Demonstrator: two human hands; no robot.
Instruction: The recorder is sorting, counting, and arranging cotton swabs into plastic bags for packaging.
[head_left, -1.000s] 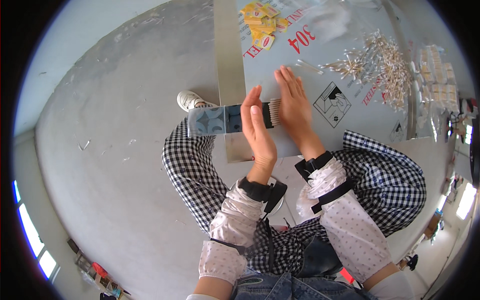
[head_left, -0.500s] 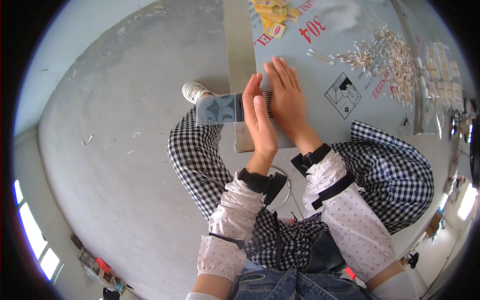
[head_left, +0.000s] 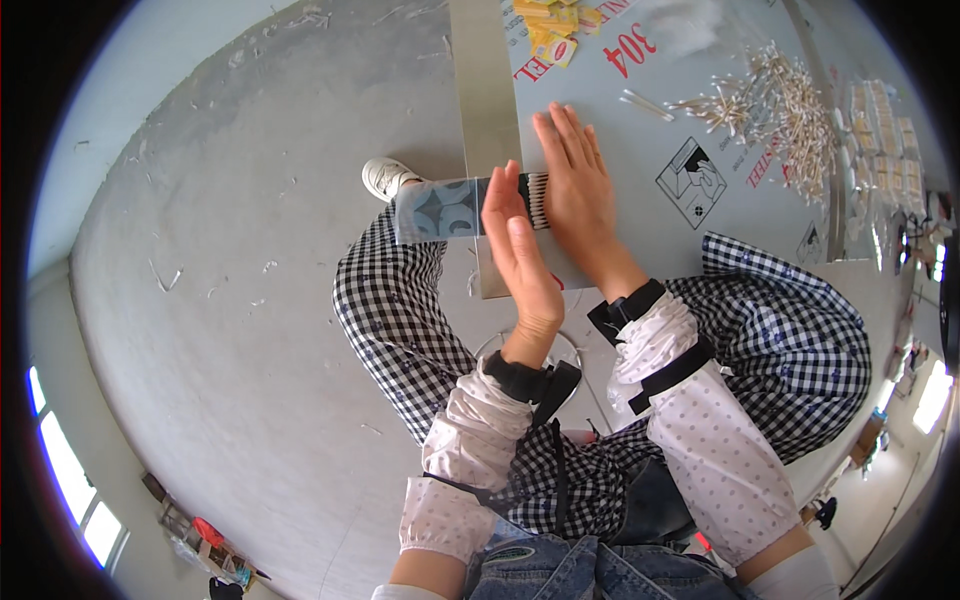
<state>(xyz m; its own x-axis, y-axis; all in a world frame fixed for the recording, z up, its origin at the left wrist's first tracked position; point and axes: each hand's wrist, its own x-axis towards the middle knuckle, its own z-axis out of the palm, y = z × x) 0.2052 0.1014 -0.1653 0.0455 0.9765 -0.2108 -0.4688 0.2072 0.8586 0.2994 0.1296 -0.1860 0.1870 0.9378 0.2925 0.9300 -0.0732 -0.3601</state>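
Note:
A clear plastic sleeve (head_left: pixel 438 210) with a pale pattern sticks out leftward past the table's edge, above my checked trouser leg. My left hand (head_left: pixel 520 258) stands edge-on at its open end, fingers straight, gripping it. A tight bundle of cotton swabs (head_left: pixel 536 199) sits at the sleeve's mouth between my two hands. My right hand (head_left: pixel 575 192) lies flat on the grey table sheet (head_left: pixel 640 150), fingers together, its side pressed against the bundle.
A loose heap of cotton swabs (head_left: pixel 775 95) lies at the far right of the table. Yellow packets (head_left: pixel 548 22) sit at the top edge and rows of filled sleeves (head_left: pixel 882 130) at the right. A metal strip (head_left: pixel 485 110) edges the table; grey floor (head_left: pixel 230 300) is to the left.
The view has dipped a little, so the table sits higher in the picture. Both hands keep the same pose at the sleeve's mouth, with the bundle pressed between them.

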